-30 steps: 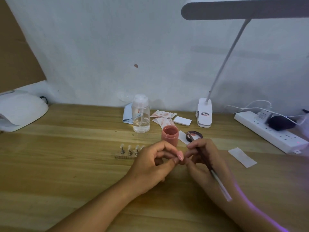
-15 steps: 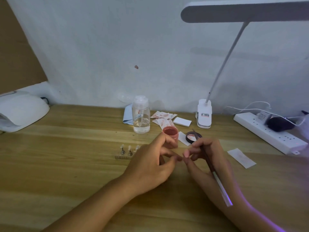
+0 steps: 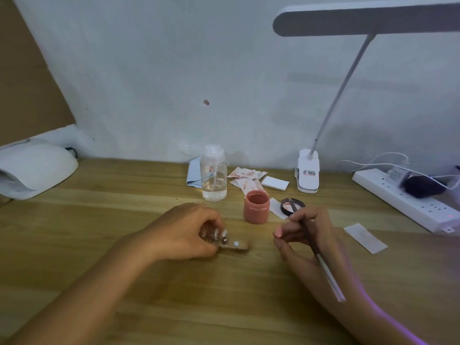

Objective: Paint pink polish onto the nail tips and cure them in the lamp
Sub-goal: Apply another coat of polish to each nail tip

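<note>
Wood desk [image 3: 124, 282] against a white wall [image 3: 174, 70]. The curing lamp [image 3: 32, 168] sat at the far left edge, well apart from the work. The left hand [image 3: 184, 232] was curled over the nail tip holder [image 3: 239, 246], gripping it, with the nail tips [image 3: 220, 235] just under the fingers. Behind stood a clear bottle [image 3: 213, 174], an open pink polish jar [image 3: 256, 207] and a dark lid [image 3: 292, 206]. The right hand [image 3: 306, 235] gripped the brush [image 3: 321, 260] pen-style. A desk lamp clamp [image 3: 308, 171] and a power strip [image 3: 408, 202] sat at right. Half a second before, the fingertips met mid-desk. Since then the left had gone to the holder, leaving the hands apart.
</note>
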### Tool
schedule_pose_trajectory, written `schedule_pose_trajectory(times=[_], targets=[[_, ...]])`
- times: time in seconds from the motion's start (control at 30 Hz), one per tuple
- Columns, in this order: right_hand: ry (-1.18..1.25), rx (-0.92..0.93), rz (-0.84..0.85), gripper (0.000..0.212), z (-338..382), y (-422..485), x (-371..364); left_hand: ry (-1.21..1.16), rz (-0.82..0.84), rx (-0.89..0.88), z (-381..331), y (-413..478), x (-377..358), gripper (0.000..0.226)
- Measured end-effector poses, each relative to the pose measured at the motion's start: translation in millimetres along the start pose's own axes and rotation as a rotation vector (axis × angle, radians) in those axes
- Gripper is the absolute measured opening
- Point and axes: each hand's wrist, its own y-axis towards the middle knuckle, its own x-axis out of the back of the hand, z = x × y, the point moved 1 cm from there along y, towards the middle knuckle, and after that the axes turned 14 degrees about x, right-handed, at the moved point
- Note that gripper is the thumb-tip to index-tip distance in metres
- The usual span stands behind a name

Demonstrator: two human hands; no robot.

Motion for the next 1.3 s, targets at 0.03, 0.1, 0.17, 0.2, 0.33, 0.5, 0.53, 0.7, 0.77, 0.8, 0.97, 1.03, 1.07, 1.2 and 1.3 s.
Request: schedule_pose_trajectory(times=[0.03, 0.1, 0.17, 0.2, 0.33, 0.5, 0.53, 0.7, 0.77, 0.8, 0.97, 1.03, 1.07, 1.2, 1.3], targets=[[-0.012, 0.013, 0.012, 0.053, 0.6, 0.8, -0.3, -0.018, -0.004, -0.029, -5.6, -0.8, -3.8, 0.021], [-0.034, 0.02, 0.03, 0.056, 1.8, 1.7, -1.5, -0.042, -0.018, -0.085, -18.0, -3.3, -12.1, 0.022], [-0.063, 0.024, 0.068, 0.057, 4.0, 0.7, -3.2, -0.06, -0.047, -0.125, -27.2, -6.2, -17.5, 0.022], [-0.092, 0.028, 0.101, 0.057, 5.3, -0.3, -4.7, -0.063, -0.062, -0.138, -29.9, -7.2, -19.4, 0.022], [-0.081, -0.027, 0.177, 0.057, 6.5, -2.9, -5.7, -0.057, -0.1, -0.152, -35.2, -9.7, -25.0, 0.027], [-0.192, 0.033, 0.203, 0.016, 9.9, -4.8, -3.3, -0.053, -0.127, -0.153, -38.9, -10.3, -27.1, 0.031], [-0.165, 0.043, 0.229, 0.016, 10.9, -4.8, -2.1, -0.057, -0.126, -0.147, -39.0, -10.5, -27.0, 0.032], [-0.189, 0.042, 0.276, 0.05, 6.6, -3.3, -1.1, -0.048, -0.131, -0.129, -39.5, -12.0, -27.1, 0.026], [-0.19, 0.036, 0.252, 0.046, 6.3, -3.0, -2.0, -0.038, -0.128, -0.133, -41.1, -12.9, -27.1, 0.023], [-0.191, 0.038, 0.257, 0.045, 5.3, -3.7, -1.9, -0.036, -0.127, -0.134, -41.9, -13.2, -26.8, 0.023], [-0.199, 0.05, 0.279, 0.045, 6.9, -2.4, -2.1, -0.027, -0.13, -0.112, -42.3, -13.8, -26.5, 0.023], [-0.219, 0.09, 0.284, 0.042, 9.3, -2.7, -1.0, -0.024, -0.135, -0.106, -42.0, -13.8, -26.4, 0.022], [-0.23, 0.108, 0.275, 0.044, 10.3, -3.5, 0.1, -0.02, -0.144, -0.108, -42.4, -13.8, -26.2, 0.022], [-0.335, 0.217, 0.231, 0.052, 13.7, -6.3, -1.6, 0.012, -0.19, -0.145, -48.3, -16.1, -27.0, 0.024], [-0.405, 0.314, 0.166, 0.041, 13.4, -6.0, -4.6, 0.049, -0.224, -0.186, -54.1, -19.4, -28.2, 0.023]])
